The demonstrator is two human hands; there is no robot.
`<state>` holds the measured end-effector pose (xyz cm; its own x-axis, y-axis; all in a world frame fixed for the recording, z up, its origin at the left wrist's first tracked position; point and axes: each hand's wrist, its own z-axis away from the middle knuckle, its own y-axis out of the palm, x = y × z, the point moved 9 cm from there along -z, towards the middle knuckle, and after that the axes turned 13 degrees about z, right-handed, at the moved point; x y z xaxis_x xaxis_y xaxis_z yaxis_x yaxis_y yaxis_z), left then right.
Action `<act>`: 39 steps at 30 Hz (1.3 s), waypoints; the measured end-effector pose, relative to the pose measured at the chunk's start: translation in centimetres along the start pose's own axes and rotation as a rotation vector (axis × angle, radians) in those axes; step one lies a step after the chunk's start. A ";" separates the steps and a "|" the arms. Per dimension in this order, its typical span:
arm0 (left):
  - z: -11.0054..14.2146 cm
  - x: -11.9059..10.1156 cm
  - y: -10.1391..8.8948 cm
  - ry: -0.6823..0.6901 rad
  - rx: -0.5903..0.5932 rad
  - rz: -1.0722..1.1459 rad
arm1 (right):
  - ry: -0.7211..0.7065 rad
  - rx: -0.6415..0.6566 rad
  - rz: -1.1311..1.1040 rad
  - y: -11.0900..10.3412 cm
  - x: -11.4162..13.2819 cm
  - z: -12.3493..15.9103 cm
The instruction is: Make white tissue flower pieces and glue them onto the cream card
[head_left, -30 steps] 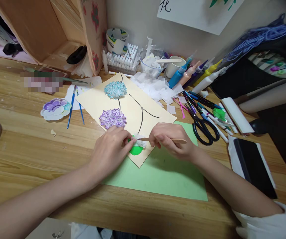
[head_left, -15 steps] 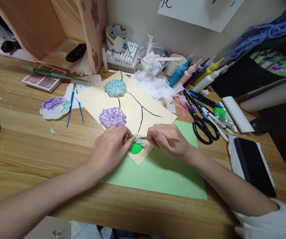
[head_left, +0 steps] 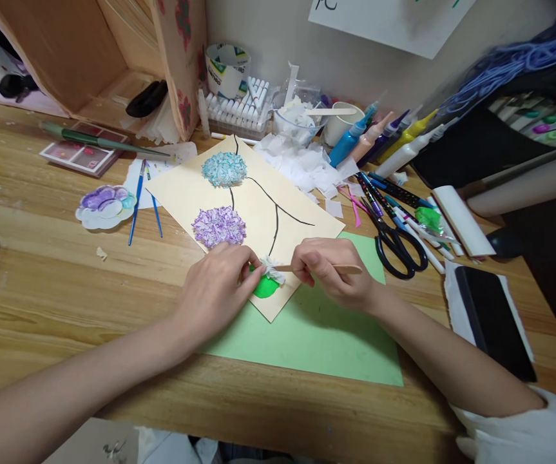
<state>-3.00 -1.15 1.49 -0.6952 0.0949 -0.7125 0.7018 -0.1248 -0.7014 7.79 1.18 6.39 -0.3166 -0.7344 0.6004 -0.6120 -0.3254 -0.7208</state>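
Observation:
My right hand (head_left: pixel 330 269) is closed around a wooden craft stick (head_left: pixel 348 269), whose far tip meets the white paper pieces (head_left: pixel 274 273) on a round green clay patch (head_left: pixel 265 288). My left hand (head_left: pixel 222 274) rests on the cream card (head_left: pixel 301 222), its thumb and forefinger pinched together at the left edge of those pieces. Whether a scrap of paper sits in that pinch is too small to be sure. Higher on the card are a purple ruffled flower (head_left: pixel 218 225) and a blue one (head_left: pixel 223 169), with black stem lines. Beneath the card lies a green sheet (head_left: pixel 335 341).
Torn white paper squares (head_left: pixel 297 161) lie behind the card, near a plastic cup (head_left: pixel 294 122). Black scissors (head_left: pixel 398 248), pens and paint bottles (head_left: pixel 350 142) crowd the right. A paint palette (head_left: pixel 105 206) and brushes (head_left: pixel 136 203) lie left. A black phone (head_left: pixel 493 322) is far right.
The craft stick has slid slightly to the right within my right hand's hold, its tip still at the white paper. My left hand stays almost in place.

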 end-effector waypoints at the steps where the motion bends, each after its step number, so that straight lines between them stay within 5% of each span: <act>1: 0.0 0.0 0.0 0.002 0.000 0.004 | 0.014 0.003 -0.004 0.1 -0.1 0.0; 9: -0.1 -0.1 0.1 -0.003 0.007 0.066 | 0.533 -0.091 -0.227 1.0 -5.0 0.9; 14: -0.1 0.1 -0.1 -0.018 -0.002 0.096 | 0.423 -0.102 -0.224 -0.1 -3.4 0.7; 18: -0.1 0.4 -0.5 -0.039 -0.041 0.114 | 0.384 -0.354 -0.220 -4.8 -3.2 0.6; 22: -0.1 0.2 -0.6 -0.040 -0.031 0.132 | 0.332 -0.565 0.105 -9.3 -5.2 0.6; 29: 0.0 0.1 -1.0 -0.007 -0.058 0.168 | 0.323 -0.297 0.568 -8.5 -11.6 0.4; 39: 0.0 -0.2 -1.4 0.024 -0.094 0.137 | 0.397 -0.037 0.613 -6.7 -13.4 0.7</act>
<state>-3.82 -1.04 2.62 -0.5891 0.1070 -0.8010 0.8018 -0.0457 -0.5958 16.65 12.80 2.90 -0.8450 -0.5043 0.1781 -0.2624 0.1006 -0.9597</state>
